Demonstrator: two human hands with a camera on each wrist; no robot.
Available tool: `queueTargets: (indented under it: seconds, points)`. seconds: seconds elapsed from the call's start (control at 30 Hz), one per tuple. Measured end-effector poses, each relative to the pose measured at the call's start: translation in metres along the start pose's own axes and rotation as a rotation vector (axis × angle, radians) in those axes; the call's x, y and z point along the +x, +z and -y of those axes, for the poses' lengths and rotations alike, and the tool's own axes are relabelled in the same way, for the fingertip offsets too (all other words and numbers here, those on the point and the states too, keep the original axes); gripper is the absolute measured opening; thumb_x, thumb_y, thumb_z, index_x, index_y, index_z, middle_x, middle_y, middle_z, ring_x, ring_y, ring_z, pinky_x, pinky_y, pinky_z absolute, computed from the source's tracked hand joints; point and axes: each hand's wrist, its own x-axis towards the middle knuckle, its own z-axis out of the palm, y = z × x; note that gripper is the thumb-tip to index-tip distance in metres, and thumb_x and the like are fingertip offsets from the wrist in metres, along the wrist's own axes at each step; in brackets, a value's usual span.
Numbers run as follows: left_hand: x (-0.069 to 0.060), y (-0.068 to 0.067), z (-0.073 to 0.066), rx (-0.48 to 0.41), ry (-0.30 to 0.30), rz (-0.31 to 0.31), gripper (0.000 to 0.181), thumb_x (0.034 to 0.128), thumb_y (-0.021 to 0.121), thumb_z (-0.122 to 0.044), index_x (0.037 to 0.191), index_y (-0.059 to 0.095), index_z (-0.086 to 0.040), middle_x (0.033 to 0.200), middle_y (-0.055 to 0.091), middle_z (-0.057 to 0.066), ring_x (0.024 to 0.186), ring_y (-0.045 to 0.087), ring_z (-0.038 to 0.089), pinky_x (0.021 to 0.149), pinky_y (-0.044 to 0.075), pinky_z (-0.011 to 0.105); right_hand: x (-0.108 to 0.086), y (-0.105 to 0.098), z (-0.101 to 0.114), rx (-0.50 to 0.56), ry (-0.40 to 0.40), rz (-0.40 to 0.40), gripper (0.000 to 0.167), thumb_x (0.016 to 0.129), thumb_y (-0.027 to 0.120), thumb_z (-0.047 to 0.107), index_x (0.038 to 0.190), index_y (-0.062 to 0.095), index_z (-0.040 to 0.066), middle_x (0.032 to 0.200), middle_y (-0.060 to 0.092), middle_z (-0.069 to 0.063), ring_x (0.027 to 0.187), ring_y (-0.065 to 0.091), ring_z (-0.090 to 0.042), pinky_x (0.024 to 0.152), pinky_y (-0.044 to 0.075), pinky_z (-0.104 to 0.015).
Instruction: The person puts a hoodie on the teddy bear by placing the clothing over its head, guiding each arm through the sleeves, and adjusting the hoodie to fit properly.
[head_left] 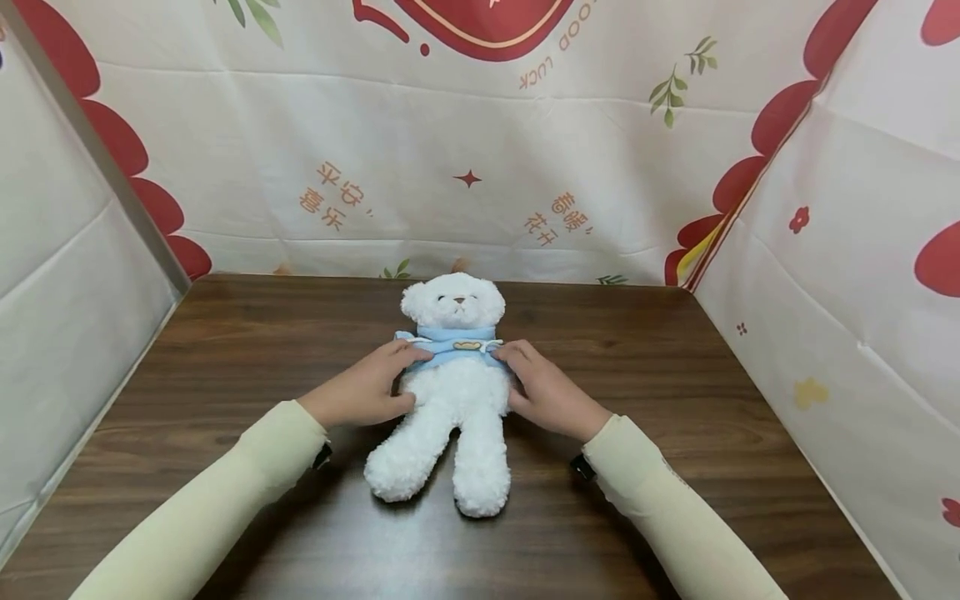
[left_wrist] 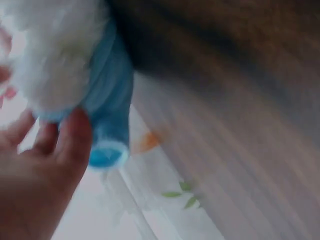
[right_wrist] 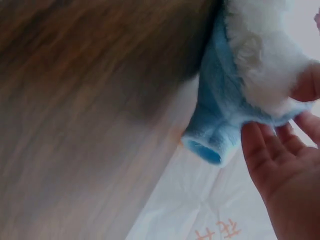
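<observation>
A white plush teddy bear (head_left: 457,392) lies on its back on the brown wooden table, head toward the far side. Its small light-blue sweater (head_left: 450,354) sits bunched around the neck and chest, with the belly bare below. My left hand (head_left: 367,383) grips the sweater's lower edge on the left, its thumb apart against the bear's side. On the opposite side, my right hand (head_left: 555,390) holds the hem with its fingertips. In the wrist views the left sleeve (left_wrist: 109,145) and right sleeve (right_wrist: 207,145) show open cuffs with no paw sticking out.
The dark wooden tabletop (head_left: 637,350) spreads around the bear. White printed cloth (head_left: 420,150) hangs behind it, and similar cloth walls stand at the left and right edges of the table.
</observation>
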Motion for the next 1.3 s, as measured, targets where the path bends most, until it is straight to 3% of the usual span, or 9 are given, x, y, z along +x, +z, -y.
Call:
queueTargets:
  seconds: [0.13,0.23,0.33,0.47,0.6,0.77,0.83,1.1,1.3]
  points:
    - [-0.007,-0.004,0.001,0.018,0.016,0.088,0.069,0.0914,0.068,-0.015,0.152,0.036,-0.004,0.136,0.041,0.012,0.118,0.046,0.022,0.091,0.044,0.040,-0.002,-0.005,0.003,0.037,0.037,0.081,0.062,0.088,0.060,0.003,0.147,0.041,0.002,0.141,0.038,-0.010,0.088,0.051,-0.013,0.078,0.046,-0.029]
    - [-0.005,0.000,0.002,0.091,0.047,0.035,0.065,0.0918,0.072,-0.017,0.147,0.041,-0.001,0.139,0.043,0.016,0.126,0.046,0.028,0.099,0.044,0.043,0.002,-0.003,0.005,0.041,0.027,0.073,0.058,0.086,0.063,0.004,0.141,0.046,0.001,0.136,0.040,-0.009,0.095,0.050,-0.013,0.081,0.045,-0.030]
    - [-0.001,0.005,0.002,0.135,0.057,-0.048,0.056,0.0892,0.076,-0.019,0.136,0.052,-0.002,0.135,0.051,0.016,0.126,0.050,0.029,0.101,0.044,0.044,0.007,0.001,0.006,0.028,-0.012,0.019,0.040,0.084,0.064,0.002,0.123,0.056,0.002,0.121,0.044,-0.007,0.098,0.046,-0.015,0.080,0.043,-0.030]
    - [0.006,0.011,-0.001,0.167,0.071,-0.125,0.037,0.0872,0.078,-0.017,0.118,0.060,-0.006,0.113,0.061,0.006,0.105,0.057,0.021,0.094,0.046,0.040,0.013,0.006,0.006,-0.011,-0.074,-0.066,0.019,0.082,0.063,-0.001,0.095,0.053,0.009,0.099,0.041,-0.003,0.085,0.039,-0.017,0.070,0.038,-0.031]
    - [0.013,0.014,-0.001,0.231,0.085,-0.185,0.020,0.0874,0.077,-0.012,0.102,0.063,-0.011,0.098,0.061,0.000,0.090,0.054,0.016,0.090,0.047,0.038,0.018,0.008,0.003,-0.091,-0.084,-0.117,0.026,0.083,0.068,0.001,0.081,0.045,0.013,0.089,0.038,0.001,0.081,0.037,-0.016,0.068,0.035,-0.030]
    - [0.020,0.017,0.000,0.300,0.099,-0.252,0.019,0.0866,0.075,-0.004,0.085,0.060,-0.015,0.087,0.054,-0.004,0.085,0.047,0.017,0.086,0.046,0.036,0.023,0.008,0.002,-0.194,-0.060,-0.145,0.033,0.084,0.075,0.006,0.075,0.045,0.015,0.085,0.043,0.002,0.080,0.040,-0.016,0.067,0.036,-0.030]
    - [0.021,0.018,0.000,0.316,0.117,-0.275,0.023,0.0860,0.072,0.000,0.079,0.056,-0.015,0.083,0.049,-0.004,0.083,0.045,0.019,0.090,0.044,0.038,0.025,0.009,0.003,-0.241,-0.061,-0.152,0.035,0.085,0.076,0.007,0.074,0.044,0.016,0.082,0.044,0.003,0.079,0.040,-0.016,0.066,0.036,-0.030]
    - [0.024,0.026,-0.004,0.376,0.151,-0.324,0.040,0.0788,0.062,0.012,0.067,0.037,-0.018,0.074,0.036,-0.003,0.074,0.032,0.021,0.071,0.031,0.035,0.029,0.013,0.009,-0.377,-0.062,-0.234,0.043,0.076,0.079,-0.003,0.067,0.041,0.016,0.065,0.050,0.002,0.062,0.041,-0.016,0.054,0.037,-0.029]
    - [0.019,0.025,-0.009,0.392,0.116,-0.322,0.035,0.0827,0.070,0.005,0.072,0.044,-0.015,0.076,0.043,-0.002,0.075,0.038,0.020,0.067,0.036,0.032,0.027,0.010,0.011,-0.326,-0.034,-0.130,0.037,0.080,0.076,0.002,0.073,0.043,0.015,0.072,0.047,0.003,0.068,0.040,-0.016,0.059,0.036,-0.030]
